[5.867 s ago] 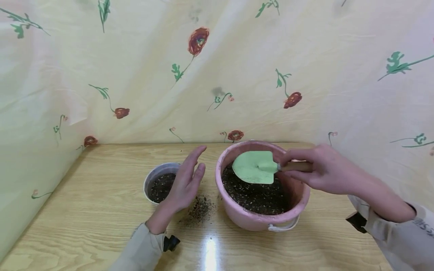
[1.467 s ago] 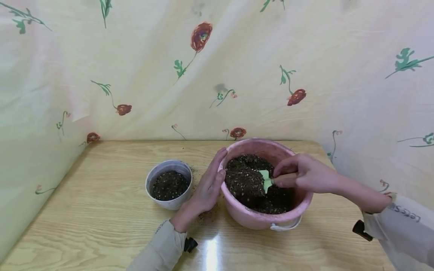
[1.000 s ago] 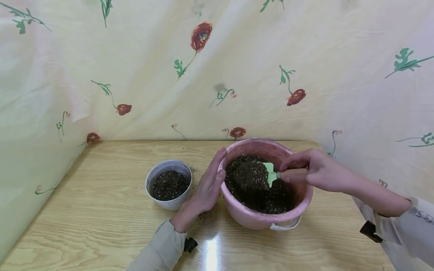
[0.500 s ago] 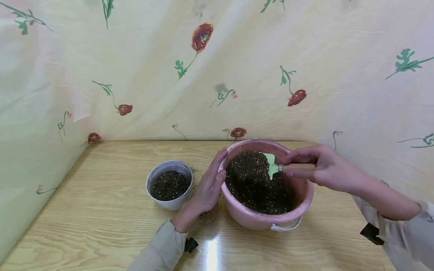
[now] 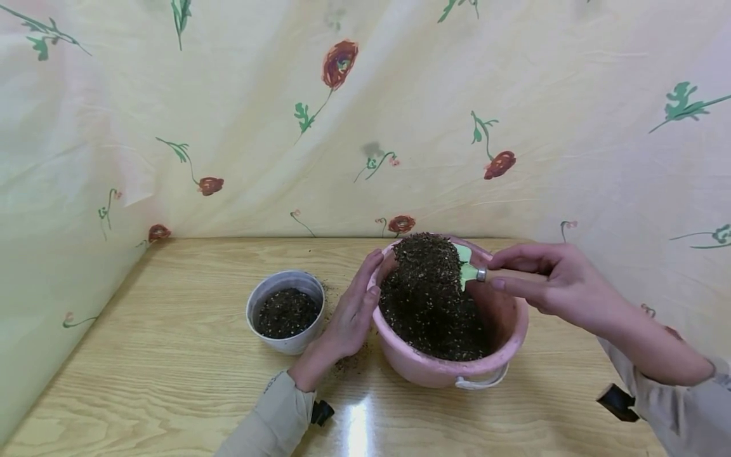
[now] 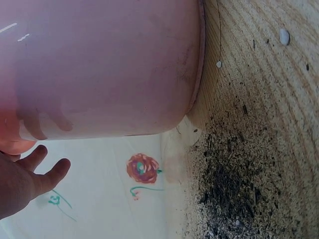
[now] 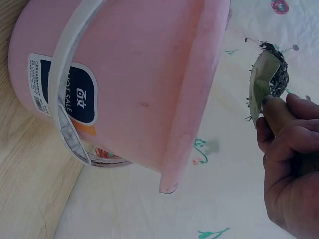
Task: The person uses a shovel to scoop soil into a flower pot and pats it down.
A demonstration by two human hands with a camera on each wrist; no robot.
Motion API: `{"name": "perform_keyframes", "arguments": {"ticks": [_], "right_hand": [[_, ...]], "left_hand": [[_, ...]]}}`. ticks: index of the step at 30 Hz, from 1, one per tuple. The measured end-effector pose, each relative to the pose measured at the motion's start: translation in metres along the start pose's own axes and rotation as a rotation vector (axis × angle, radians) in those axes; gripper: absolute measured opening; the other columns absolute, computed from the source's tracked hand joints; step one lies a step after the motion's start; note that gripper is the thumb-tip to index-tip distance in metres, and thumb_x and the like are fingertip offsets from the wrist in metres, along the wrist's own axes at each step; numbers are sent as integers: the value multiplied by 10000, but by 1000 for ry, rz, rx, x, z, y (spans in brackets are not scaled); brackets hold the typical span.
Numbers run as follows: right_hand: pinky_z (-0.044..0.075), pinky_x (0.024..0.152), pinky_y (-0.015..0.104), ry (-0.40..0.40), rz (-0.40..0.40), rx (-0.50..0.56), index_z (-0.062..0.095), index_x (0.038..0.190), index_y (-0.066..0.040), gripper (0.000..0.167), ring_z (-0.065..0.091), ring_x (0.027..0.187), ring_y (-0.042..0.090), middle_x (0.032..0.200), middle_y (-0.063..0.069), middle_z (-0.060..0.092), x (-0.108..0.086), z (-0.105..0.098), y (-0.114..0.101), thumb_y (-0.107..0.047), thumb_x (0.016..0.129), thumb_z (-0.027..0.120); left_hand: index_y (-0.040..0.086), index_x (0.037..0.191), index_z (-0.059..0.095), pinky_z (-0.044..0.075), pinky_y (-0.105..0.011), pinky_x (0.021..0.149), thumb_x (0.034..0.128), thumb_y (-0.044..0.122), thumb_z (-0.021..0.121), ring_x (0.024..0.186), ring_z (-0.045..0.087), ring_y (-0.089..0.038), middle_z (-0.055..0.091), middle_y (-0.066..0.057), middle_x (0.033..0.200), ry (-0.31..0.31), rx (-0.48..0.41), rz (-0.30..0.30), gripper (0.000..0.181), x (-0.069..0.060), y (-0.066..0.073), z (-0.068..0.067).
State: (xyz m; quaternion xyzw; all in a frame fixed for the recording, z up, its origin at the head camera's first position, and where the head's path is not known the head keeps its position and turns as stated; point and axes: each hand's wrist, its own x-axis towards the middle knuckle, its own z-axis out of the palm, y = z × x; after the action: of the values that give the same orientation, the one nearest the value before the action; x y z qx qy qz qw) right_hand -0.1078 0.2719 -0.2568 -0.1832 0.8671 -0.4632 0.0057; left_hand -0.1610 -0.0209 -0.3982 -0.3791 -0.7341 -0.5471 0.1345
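In the head view a pink bucket (image 5: 440, 374) holds dark soil. My right hand (image 5: 571, 285) grips the wooden handle of a green trowel (image 5: 467, 271), its blade heaped with soil (image 5: 428, 260) over the bucket's opening. The right wrist view shows the trowel (image 7: 263, 79) above the rim level, with my right hand (image 7: 294, 159) curled round the handle. My left hand (image 5: 351, 314) rests against the bucket's left rim with its fingers extended. In the left wrist view, fingers of that hand (image 6: 25, 181) show beside the bucket wall (image 6: 109, 64).
A small white pot (image 5: 291, 344) with dark soil in it stands left of my left hand. Loose soil (image 6: 229, 184) lies scattered on the wooden table (image 5: 171, 355) between pot and bucket. A flowered curtain (image 5: 251, 114) hangs behind the table.
The trowel has come up out of the bucket's soil with a heaped load, and my right hand has risen and moved slightly right. Since the earliest frame, my left hand has moved onto the bucket's rim.
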Motion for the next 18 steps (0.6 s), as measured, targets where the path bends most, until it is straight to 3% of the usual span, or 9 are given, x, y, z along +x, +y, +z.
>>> {"name": "perform_keyframes", "arguments": {"ticks": [6, 12, 14, 18], "right_hand": [[269, 329, 321, -2, -20, 0, 675, 1095, -32, 209, 308, 404, 175, 750, 10, 699, -1, 0, 0, -44, 886, 683], [278, 327, 317, -3, -17, -22, 675, 1064, -62, 179, 324, 403, 153, 638, 33, 625, 1, -1, -4, -63, 886, 690], [270, 325, 318, -6, -15, -20, 676, 1063, -59, 177, 313, 399, 153, 648, 24, 636, 2, -2, -6, -68, 886, 690], [252, 326, 321, -30, -24, -3, 679, 1076, -42, 183, 295, 404, 142, 688, 10, 671, 5, -1, -10, -67, 894, 680]], "left_hand": [[-5, 1509, 194, 211, -459, 1164, 1070, 368, 216, 1382, 356, -300, 349, -161, 1519, 7, 7, 52, 577, 1, -1, -2], [-42, 1510, 131, 268, -447, 1143, 1058, 80, 276, 1348, 401, -335, 424, -209, 1458, -3, -56, 105, 490, 0, 0, -5], [-10, 1522, 125, 330, -441, 1110, 1053, 61, 287, 1341, 415, -325, 449, -185, 1446, 2, -56, 85, 501, -3, 1, -7], [83, 1539, 181, 422, -492, 1028, 1073, 235, 286, 1332, 429, -303, 407, -112, 1493, 19, 18, -40, 501, -8, 5, -14]]}}
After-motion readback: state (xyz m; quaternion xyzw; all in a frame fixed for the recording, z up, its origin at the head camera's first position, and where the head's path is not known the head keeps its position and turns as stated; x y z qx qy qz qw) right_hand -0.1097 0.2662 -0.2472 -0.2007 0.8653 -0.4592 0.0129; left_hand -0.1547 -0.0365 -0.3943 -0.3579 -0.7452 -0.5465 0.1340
